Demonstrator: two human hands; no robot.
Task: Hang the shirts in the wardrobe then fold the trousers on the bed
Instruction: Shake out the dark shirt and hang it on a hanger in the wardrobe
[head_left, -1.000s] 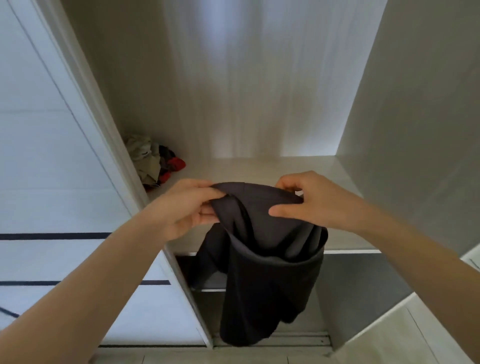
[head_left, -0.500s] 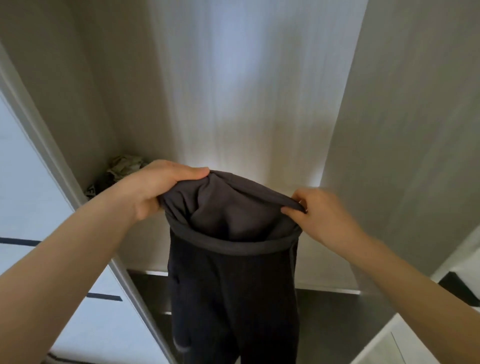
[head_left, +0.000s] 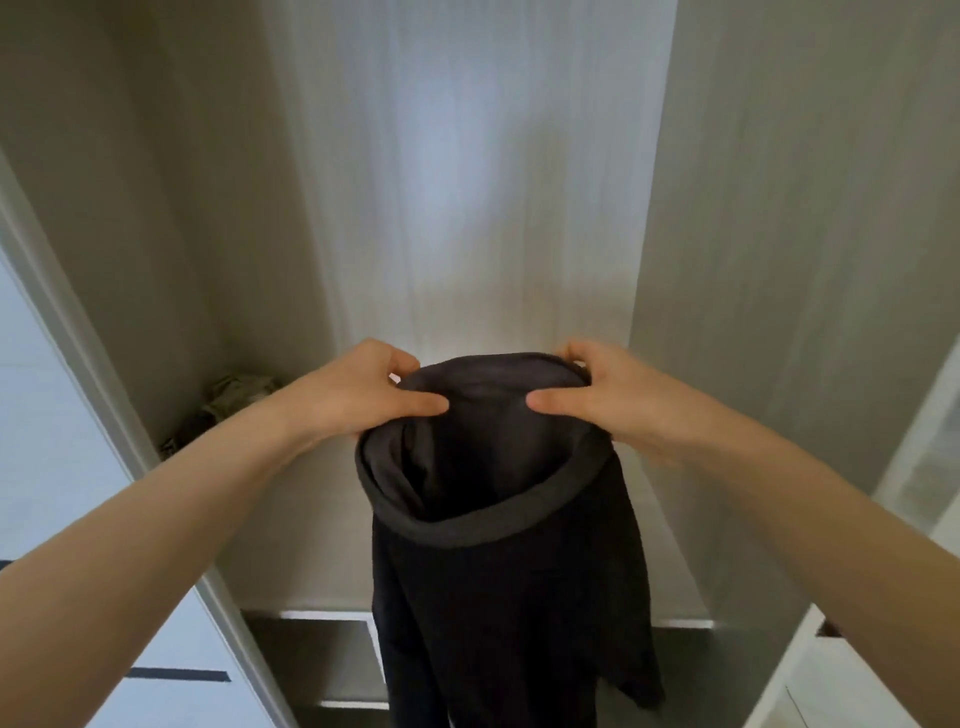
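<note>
Dark grey knit fabric identifies the task item: a soft, ribbed-band garment (head_left: 498, 545) that we hold up in front of the open pale-wood wardrobe compartment (head_left: 467, 182). We cannot tell whether it is a shirt or trousers. Its banded opening faces us, and its long axis runs straight down from the grip, so the body hangs freely below both hands.

Our left hand (head_left: 358, 389) pinches the upper edge on the left, thumb in front and fingers behind. Our right hand (head_left: 597, 395) pinches the same edge on the right in mirror form. Both hands sit level, close together and equally near the cloth.

No hanger or rail is visible.

Crumpled pale and dark clothing (head_left: 228, 400) lies on the wardrobe shelf (head_left: 311, 545) at the left rear corner, well apart from the held item.
</note>
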